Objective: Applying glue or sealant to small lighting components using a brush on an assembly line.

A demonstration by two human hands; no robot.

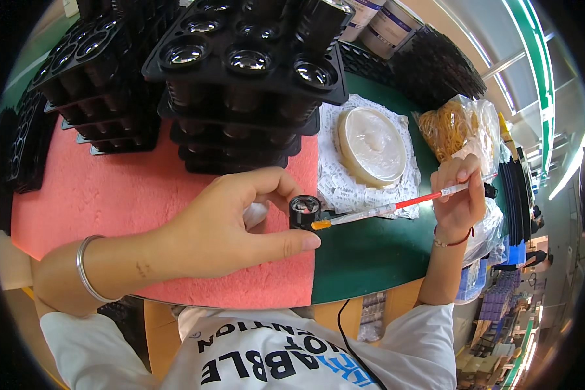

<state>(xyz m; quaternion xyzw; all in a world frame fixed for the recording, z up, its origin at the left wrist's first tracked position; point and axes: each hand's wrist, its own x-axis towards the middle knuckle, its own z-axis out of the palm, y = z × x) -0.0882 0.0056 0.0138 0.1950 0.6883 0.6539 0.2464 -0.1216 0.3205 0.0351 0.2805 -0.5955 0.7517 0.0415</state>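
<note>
Holding: a small black lens barrel [305,211] is pinched by the left hand [224,224], index finger curled over the top and thumb pressed along the underside, so its open end is kept turned up and steady.
Left hand state: closed on the barrel; silver bangle [88,270] worn on the wrist.
Right hand [458,198]: clenched in a pen-style pinch around the rear of a thin brush [396,206]; red cord bracelet [452,242] at the wrist.
Brush axis: long axis runs from upper right down to lower left; orange tip [320,225] points left and appears to touch the barrel's lower side, though contact is hard to confirm at this size.
Barrel location: held just above the seam where the pink foam mat [97,195] meets the green table [364,250], in front of the body.
Barrel axis: short, roughly upright, glass face toward the camera.
Behind hands: stacked black trays [240,71] with similar lenses seated in round pockets, likely kept close for easy reach.
Right of stacks: round pale tape roll [372,146] lying on a sheet of small white labels [344,188].
Far right: clear bag of rubber bands [461,130], more empty black trays [439,65].
</note>
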